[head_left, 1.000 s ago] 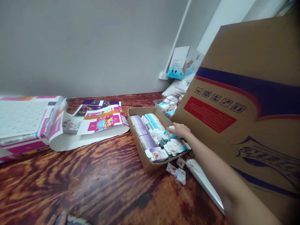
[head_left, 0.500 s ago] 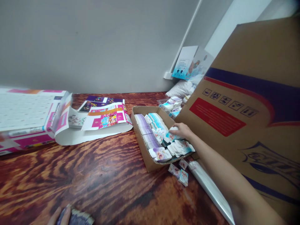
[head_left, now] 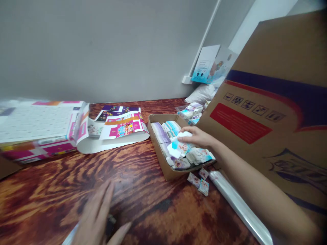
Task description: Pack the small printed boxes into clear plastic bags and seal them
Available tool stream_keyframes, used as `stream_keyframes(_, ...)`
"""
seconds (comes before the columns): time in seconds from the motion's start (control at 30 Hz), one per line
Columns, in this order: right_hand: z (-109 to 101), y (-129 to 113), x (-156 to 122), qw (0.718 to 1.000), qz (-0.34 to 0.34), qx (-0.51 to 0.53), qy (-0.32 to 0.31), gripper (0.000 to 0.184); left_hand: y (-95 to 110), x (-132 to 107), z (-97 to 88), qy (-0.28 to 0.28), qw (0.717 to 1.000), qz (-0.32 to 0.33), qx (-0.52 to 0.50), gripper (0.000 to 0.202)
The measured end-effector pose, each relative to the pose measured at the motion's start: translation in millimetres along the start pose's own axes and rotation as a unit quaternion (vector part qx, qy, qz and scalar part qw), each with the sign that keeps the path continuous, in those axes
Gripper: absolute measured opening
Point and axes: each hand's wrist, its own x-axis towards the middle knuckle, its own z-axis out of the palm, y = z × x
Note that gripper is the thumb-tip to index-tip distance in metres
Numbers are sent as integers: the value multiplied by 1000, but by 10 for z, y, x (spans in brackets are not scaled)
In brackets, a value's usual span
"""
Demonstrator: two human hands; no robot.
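Right hand (head_left: 198, 137) gripping cards (head_left: 179, 149), left hand (head_left: 95, 217) spread, cardboard flap (head_left: 265, 126) beside

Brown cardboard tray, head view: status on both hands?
Right hand grips white-and-blue printed card pieces over the brown cardboard tray. Left hand open, low over the wood-grain tabletop. Large brown printed carton stands right of the tray, not blocking.

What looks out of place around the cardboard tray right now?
Three small die-cut printed cards lie loose on the wood-grain table, just outside the cardboard tray by its near edge, while the other cards sit inside it.
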Motion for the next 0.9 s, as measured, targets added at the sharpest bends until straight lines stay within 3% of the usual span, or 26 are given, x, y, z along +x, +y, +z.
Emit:
stream_keyframes(0.07, 290, -241, -50, 994, -63, 24, -86, 35, 336, 232, 125, -39, 983, -53, -172, 81)
stream_keyframes(0.1, 432, -337, -71, 987, -88, 33, -127, 34, 470, 345, 199, -55, 956, -89, -275, 81)
stream_keyframes(0.17, 694, -478, -101, 971, -115, 51, -202, 33, 651, 530, 343, -97, 870, -157, -457, 80)
stream_keyframes(0.2, 809, -526, -110, 964, -121, 59, -230, 33, 700, 593, 403, -108, 834, -168, -514, 78)
stream_keyframes(0.3, 1071, -613, -146, 953, -149, 66, -257, 32, 731, 636, 514, -198, 789, -163, -558, 58)
stream_keyframes(0.33, 1126, -632, -174, 956, -160, 63, -236, 30, 718, 612, 531, -222, 778, -169, -563, 49)
stream_keyframes(0.4, 1191, -659, -278, 974, -182, 46, -127, 26, 672, 537, 543, -223, 749, -198, -592, 35)
stream_keyframes(0.5, 1236, -673, -551, 975, -214, -8, 61, 21, 591, 436, 537, -140, 702, -256, -650, 22)
stream_keyframes(0.53, 1259, -667, -658, 969, -229, -32, 87, 20, 571, 416, 532, -118, 687, -273, -663, 19)
stream_keyframes(0.67, 1467, -616, -998, 942, -274, -170, 90, 19, 570, 376, 525, -77, 639, -320, -695, 17)
stream_keyframes(0.73, 1604, -589, -1076, 927, -266, -241, 109, 18, 613, 356, 532, -62, 639, -330, -692, 18)
stream_keyframes(0.8, 1709, -560, -1099, 919, -249, -276, 128, 19, 667, 328, 542, -44, 660, -325, -676, 19)
stream_keyframes(0.9, 1749, -525, -1089, 939, -227, -213, 144, 17, 735, 282, 557, -35, 684, -312, -659, 19)
